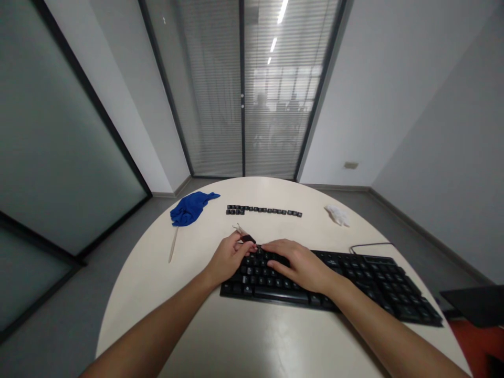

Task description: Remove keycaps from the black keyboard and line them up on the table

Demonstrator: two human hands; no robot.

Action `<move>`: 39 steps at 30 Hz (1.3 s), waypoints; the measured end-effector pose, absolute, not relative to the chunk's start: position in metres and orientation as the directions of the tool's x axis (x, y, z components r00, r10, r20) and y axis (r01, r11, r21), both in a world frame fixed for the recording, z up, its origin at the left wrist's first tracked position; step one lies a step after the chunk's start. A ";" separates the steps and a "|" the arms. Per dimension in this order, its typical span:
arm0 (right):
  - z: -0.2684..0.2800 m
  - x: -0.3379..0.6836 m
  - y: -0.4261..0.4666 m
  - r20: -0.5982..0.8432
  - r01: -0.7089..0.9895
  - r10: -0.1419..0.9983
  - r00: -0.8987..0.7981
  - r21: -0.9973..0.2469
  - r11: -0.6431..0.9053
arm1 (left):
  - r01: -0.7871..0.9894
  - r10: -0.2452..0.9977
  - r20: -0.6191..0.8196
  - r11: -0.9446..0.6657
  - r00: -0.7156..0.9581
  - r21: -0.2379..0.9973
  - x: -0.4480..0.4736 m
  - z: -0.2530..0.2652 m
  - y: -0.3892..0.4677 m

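A black keyboard (283, 295) lies slightly askew on the table in front of me. My left hand (226, 258) is at its upper left corner, fingers closed around a small dark-handled tool with thin wire prongs (238, 229), which looks like a keycap puller. The prongs point up and away from the keys. My right hand (301, 264) rests over the upper left keys with its fingers stretched out, the fingertips close to my left hand. Beyond the hands, small black keycaps (269, 210) sit in a long row, with a short second row at its left end.
A crumpled blue cloth (191, 208) lies at the left, with a thin pale stick (173, 244) just below it. Toward the right is a crumpled white item (337, 216). The keyboard's cable (372, 244) curves along the right side of the round table (165, 336).
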State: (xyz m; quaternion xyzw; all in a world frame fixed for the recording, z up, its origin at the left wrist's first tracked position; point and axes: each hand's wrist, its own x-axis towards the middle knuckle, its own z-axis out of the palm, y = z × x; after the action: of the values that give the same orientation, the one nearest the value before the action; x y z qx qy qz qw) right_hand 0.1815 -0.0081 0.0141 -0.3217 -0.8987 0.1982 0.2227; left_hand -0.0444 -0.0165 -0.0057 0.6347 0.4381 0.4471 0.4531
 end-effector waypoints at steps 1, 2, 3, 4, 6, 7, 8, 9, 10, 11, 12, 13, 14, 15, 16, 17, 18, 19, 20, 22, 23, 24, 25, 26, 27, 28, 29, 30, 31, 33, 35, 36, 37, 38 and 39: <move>0.014 0.181 -0.008 0.279 0.505 0.685 -0.673 -0.503 0.701 | 0.177 0.957 0.197 -0.237 0.215 0.955 -0.044 -0.004 -0.018; 0.014 0.180 -0.009 0.285 0.520 0.704 -0.651 -0.508 0.687 | 0.215 0.947 0.234 -0.281 0.220 0.935 -0.043 -0.002 -0.020; 0.014 0.179 -0.009 0.291 0.535 0.723 -0.626 -0.514 0.670 | 0.260 0.935 0.272 -0.327 0.227 0.908 -0.042 0.000 -0.023; 0.015 0.178 -0.009 0.296 0.549 0.744 -0.600 -0.524 0.651 | 0.302 0.917 0.319 -0.383 0.241 0.873 -0.041 0.002 -0.025; 0.015 0.177 -0.010 0.301 0.560 0.778 -0.551 -0.558 0.612 | 0.362 0.869 0.408 -0.489 0.278 0.794 -0.040 0.004 -0.028; 0.015 0.176 -0.010 0.303 0.555 0.791 -0.532 -0.581 0.596 | 0.373 0.845 0.445 -0.531 0.296 0.761 -0.039 0.005 -0.029; 0.015 0.176 -0.010 0.306 0.543 0.798 -0.519 -0.604 0.584 | 0.378 0.826 0.472 -0.561 0.307 0.736 -0.039 0.005 -0.030; 0.014 0.175 -0.010 0.310 0.526 0.801 -0.512 -0.624 0.578 | 0.380 0.816 0.488 -0.576 0.308 0.723 -0.038 0.005 -0.031; 0.014 0.175 -0.010 0.313 0.509 0.801 -0.511 -0.641 0.575 | 0.385 0.816 0.495 -0.577 0.298 0.720 -0.037 0.005 -0.031; 0.014 0.175 -0.009 0.314 0.496 0.800 -0.511 -0.653 0.572 | 0.396 0.824 0.492 -0.567 0.283 0.722 -0.037 0.005 -0.031; 0.013 0.175 -0.009 0.311 0.489 0.801 -0.512 -0.661 0.569 | 0.409 0.834 0.483 -0.552 0.267 0.727 -0.036 0.005 -0.031; 0.013 0.175 -0.009 0.302 0.486 0.802 -0.515 -0.668 0.564 | 0.421 0.844 0.472 -0.536 0.253 0.732 -0.035 0.005 -0.031; 0.013 0.175 -0.009 0.291 0.485 0.804 -0.518 -0.674 0.557 | 0.429 0.853 0.462 -0.522 0.244 0.737 -0.035 0.006 -0.030; 0.013 0.175 -0.009 0.279 0.483 0.806 -0.522 -0.682 0.549 | 0.433 0.860 0.452 -0.511 0.239 0.743 -0.034 0.006 -0.030; 0.012 0.175 -0.009 0.270 0.479 0.807 -0.525 -0.690 0.543 | 0.429 0.866 0.440 -0.499 0.236 0.753 -0.034 0.006 -0.030; 0.012 0.174 -0.009 0.266 0.472 0.807 -0.527 -0.698 0.539 | 0.417 0.875 0.425 -0.484 0.232 0.769 -0.033 0.005 -0.030; 0.011 0.174 -0.009 0.265 0.464 0.806 -0.529 -0.705 0.536 | 0.397 0.886 0.405 -0.464 0.227 0.792 -0.033 0.005 -0.029; 0.011 0.174 -0.008 0.265 0.461 0.806 -0.529 -0.708 0.536 | 0.369 0.898 0.382 -0.438 0.218 0.820 -0.032 0.004 -0.029; 0.010 0.174 -0.008 0.269 0.462 0.805 -0.529 -0.704 0.540 | 0.334 0.911 0.358 -0.408 0.204 0.850 -0.032 0.002 -0.028; 0.009 0.174 -0.007 0.281 0.481 0.798 -0.534 -0.675 0.560 | 0.263 0.936 0.314 -0.347 0.159 0.900 -0.032 -0.001 -0.027; 0.008 0.174 -0.007 0.287 0.494 0.792 -0.539 -0.654 0.573 | 0.236 0.946 0.298 -0.321 0.131 0.917 -0.032 -0.003 -0.026; 0.008 0.174 -0.007 0.293 0.505 0.785 -0.546 -0.631 0.588 | 0.217 0.953 0.284 -0.301 0.107 0.929 -0.033 -0.004 -0.025; 0.008 0.173 -0.007 0.299 0.514 0.777 -0.554 -0.611 0.601 | 0.205 0.958 0.274 -0.287 0.086 0.936 -0.035 -0.006 -0.024; 0.008 0.173 -0.008 0.301 0.519 0.769 -0.564 -0.596 0.614 | 0.200 0.961 0.267 -0.276 0.070 0.940 -0.037 -0.006 -0.022; 0.009 0.173 -0.008 0.303 0.519 0.761 -0.574 -0.584 0.624 | 0.199 0.963 0.262 -0.268 0.057 0.943 -0.039 -0.007 -0.021; 0.010 0.173 -0.009 0.305 0.518 0.755 -0.581 -0.578 0.631 | 0.203 0.965 0.257 -0.261 0.046 0.944 -0.042 -0.008 -0.020; 0.011 0.173 -0.009 0.305 0.517 0.752 -0.584 -0.574 0.635 | 0.213 0.967 0.254 -0.256 0.037 0.943 -0.045 -0.009 -0.019; 0.011 0.172 -0.009 0.305 0.520 0.754 -0.582 -0.574 0.633 | 0.228 0.967 0.251 -0.251 0.031 0.941 -0.048 -0.010 -0.017; 0.012 0.172 -0.009 0.303 0.526 0.762 -0.573 -0.577 0.625 | 0.246 0.968 0.251 -0.250 0.026 0.937 -0.050 -0.011 -0.016; 0.013 0.171 -0.006 0.290 0.549 0.789 -0.542 -0.589 0.593 | 0.279 0.966 0.260 -0.252 0.009 0.927 -0.055 -0.013 -0.014; 0.012 0.170 0.000 0.261 0.572 0.822 -0.506 -0.612 0.546 | 0.306 0.962 0.271 -0.254 -0.014 0.918 -0.058 -0.016 -0.013; 0.011 0.169 0.004 0.243 0.585 0.839 -0.486 -0.623 0.519 | 0.318 0.961 0.275 -0.253 -0.023 0.914 -0.059 -0.016 -0.012; 0.010 0.169 0.009 0.226 0.597 0.854 -0.468 -0.632 0.494 | 0.328 0.961 0.276 -0.251 -0.030 0.911 -0.059 -0.017 -0.011; 0.009 0.168 0.014 0.211 0.609 0.865 -0.456 -0.635 0.476 | 0.336 0.961 0.276 -0.249 -0.035 0.909 -0.060 -0.017 -0.010; 0.008 0.167 0.020 0.199 0.623 0.870 -0.452 -0.628 0.467 | 0.339 0.961 0.273 -0.245 -0.037 0.908 -0.061 -0.017 -0.009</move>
State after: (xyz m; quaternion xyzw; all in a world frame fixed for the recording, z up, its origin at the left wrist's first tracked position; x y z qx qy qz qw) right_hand 0.1672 0.0199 0.0085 -0.4565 -0.8173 0.2409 0.2562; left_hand -0.0605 -0.0091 -0.0174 0.6174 0.5266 0.4911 0.3167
